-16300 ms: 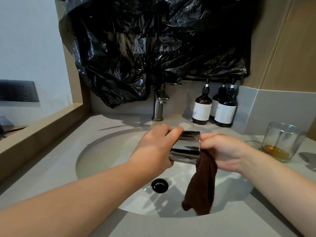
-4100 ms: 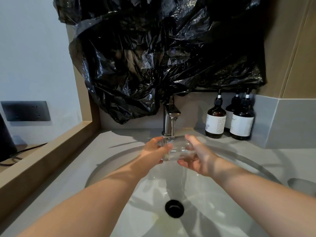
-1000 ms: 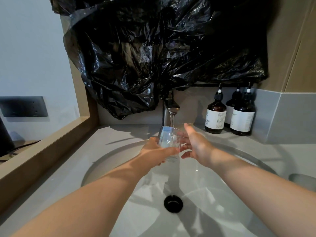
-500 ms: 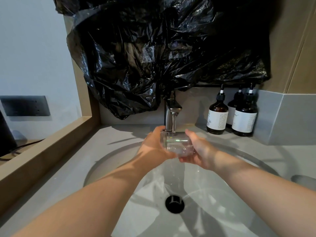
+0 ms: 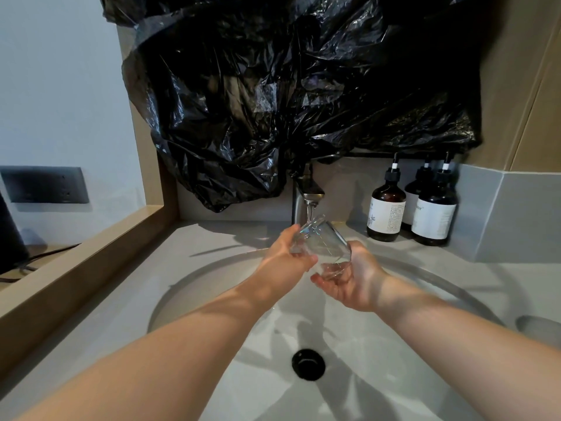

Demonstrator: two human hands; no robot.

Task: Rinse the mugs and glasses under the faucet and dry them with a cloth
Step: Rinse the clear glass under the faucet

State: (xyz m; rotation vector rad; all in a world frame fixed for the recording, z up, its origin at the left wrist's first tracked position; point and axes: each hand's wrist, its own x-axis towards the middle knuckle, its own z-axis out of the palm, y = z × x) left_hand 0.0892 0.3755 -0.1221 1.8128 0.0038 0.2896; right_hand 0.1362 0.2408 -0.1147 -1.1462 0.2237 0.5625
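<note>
A clear drinking glass [image 5: 323,243] lies tilted on its side under the running faucet [image 5: 307,197], its mouth turned down to the right. My left hand [image 5: 285,258] grips its base end. My right hand [image 5: 349,278] cups under the mouth end, palm up, fingers curled round the rim. Water runs from the spout onto the glass above the white sink basin [image 5: 212,287].
The black drain [image 5: 308,364] sits low in the basin. Three brown pump bottles [image 5: 385,209] stand at the back right. A black plastic bag [image 5: 288,95] hangs over the faucet. A wooden ledge [image 5: 76,262] borders the left. A grey object [image 5: 538,328] shows at the right edge.
The glass has tipped further, its mouth now lower to the right. My right hand has dropped below it, palm up. Earlier I wiped a metal cup with a brown cloth.
</note>
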